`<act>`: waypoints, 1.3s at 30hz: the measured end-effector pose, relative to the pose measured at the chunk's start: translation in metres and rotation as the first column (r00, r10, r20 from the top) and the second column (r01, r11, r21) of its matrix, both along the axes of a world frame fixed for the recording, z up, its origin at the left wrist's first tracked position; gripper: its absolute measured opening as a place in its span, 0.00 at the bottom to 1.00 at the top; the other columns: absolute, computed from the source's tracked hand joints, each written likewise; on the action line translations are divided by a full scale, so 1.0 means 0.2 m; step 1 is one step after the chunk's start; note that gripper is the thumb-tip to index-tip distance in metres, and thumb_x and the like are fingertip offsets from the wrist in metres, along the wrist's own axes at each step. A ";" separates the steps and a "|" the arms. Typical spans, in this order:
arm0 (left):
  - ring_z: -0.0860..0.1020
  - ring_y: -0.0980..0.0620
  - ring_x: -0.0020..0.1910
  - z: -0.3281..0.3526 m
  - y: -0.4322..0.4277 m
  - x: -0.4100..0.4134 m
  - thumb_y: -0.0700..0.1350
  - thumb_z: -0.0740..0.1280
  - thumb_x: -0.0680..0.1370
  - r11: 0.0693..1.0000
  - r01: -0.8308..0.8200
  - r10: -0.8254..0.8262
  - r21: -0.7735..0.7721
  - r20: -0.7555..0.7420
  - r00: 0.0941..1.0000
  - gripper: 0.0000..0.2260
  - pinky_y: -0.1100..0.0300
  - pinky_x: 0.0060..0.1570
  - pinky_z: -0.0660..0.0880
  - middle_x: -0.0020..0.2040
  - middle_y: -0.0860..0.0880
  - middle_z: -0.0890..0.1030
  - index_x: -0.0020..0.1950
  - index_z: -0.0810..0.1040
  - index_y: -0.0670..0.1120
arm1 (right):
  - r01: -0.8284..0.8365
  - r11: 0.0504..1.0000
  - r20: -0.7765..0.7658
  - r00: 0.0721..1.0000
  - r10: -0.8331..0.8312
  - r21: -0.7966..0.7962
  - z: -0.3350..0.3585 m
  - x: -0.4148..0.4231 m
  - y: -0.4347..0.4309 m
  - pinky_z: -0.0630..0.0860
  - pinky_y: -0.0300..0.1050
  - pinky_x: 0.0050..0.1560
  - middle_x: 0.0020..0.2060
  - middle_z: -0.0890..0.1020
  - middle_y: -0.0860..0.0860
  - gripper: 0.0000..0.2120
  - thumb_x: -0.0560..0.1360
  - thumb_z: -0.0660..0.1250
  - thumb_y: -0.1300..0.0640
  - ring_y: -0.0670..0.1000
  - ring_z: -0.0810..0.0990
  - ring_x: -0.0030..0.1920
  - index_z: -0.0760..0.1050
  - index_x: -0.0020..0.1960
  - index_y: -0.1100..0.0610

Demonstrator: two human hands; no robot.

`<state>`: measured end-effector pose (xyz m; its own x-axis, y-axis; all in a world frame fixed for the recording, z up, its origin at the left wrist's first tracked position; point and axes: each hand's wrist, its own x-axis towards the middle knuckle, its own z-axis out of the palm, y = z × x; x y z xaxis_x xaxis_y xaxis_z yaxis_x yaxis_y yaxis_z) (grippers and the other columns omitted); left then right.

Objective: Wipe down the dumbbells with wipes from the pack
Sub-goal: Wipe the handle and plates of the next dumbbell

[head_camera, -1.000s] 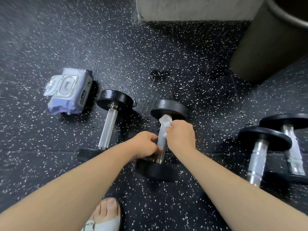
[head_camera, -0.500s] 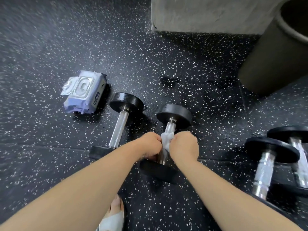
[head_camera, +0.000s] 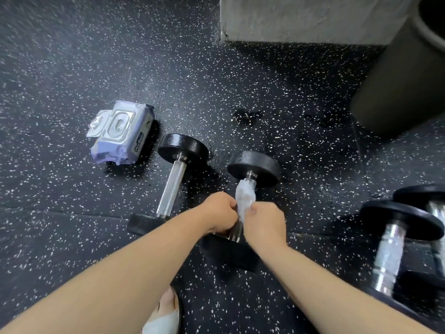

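Right hand [head_camera: 263, 221], grasping the wipe [head_camera: 244, 196], is rubbing back up the handle [head_camera: 237, 231], left hand [head_camera: 218, 213] gripping the dumbbell [head_camera: 254, 167]: cleaning is progressing.

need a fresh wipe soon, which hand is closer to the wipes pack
Left. The left hand is right of the wipes pack, on the dumbbell handle; the right hand, pinching the wipe, sits farther right.

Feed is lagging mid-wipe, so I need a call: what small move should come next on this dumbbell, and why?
Probably slide the right hand with the wipe up onto the far head of the dumbbell: the wipe wraps the handle just below it, and the left hand grips the lower handle, steadying it.
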<state>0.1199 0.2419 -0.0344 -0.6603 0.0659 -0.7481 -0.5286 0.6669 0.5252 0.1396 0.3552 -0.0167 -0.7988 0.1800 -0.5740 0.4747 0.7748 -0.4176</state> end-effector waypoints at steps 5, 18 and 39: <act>0.75 0.45 0.35 0.00 -0.02 -0.01 0.31 0.62 0.73 0.994 -0.073 0.065 0.077 0.104 0.992 0.09 0.50 0.45 0.78 0.39 0.41 0.78 0.50 0.78 0.36 | -0.098 0.995 0.055 0.993 0.100 -0.029 -0.05 0.10 0.04 0.61 0.40 0.28 0.32 0.70 0.49 0.09 0.74 0.62 0.59 0.52 0.69 0.34 0.68 0.36 0.57; 0.77 0.52 0.38 0.00 -0.05 -0.03 0.37 0.64 0.78 0.993 -0.038 0.024 0.115 0.119 0.993 0.11 0.57 0.45 0.82 0.39 0.49 0.76 0.57 0.81 0.45 | 0.643 0.465 0.326 0.737 -0.592 -0.608 -0.30 -0.27 0.05 0.77 0.52 0.51 0.34 0.78 0.54 0.10 0.74 0.65 0.66 0.54 0.76 0.40 0.77 0.35 0.58; 0.80 0.45 0.45 0.02 -0.08 -0.02 0.37 0.65 0.77 0.983 -0.181 0.181 0.006 -0.032 0.983 0.22 0.49 0.50 0.81 0.48 0.47 0.78 0.71 0.70 0.44 | 0.720 0.348 0.437 0.660 -0.611 -0.600 -0.28 -0.32 0.01 0.78 0.47 0.45 0.39 0.78 0.56 0.07 0.76 0.61 0.70 0.53 0.78 0.39 0.75 0.44 0.62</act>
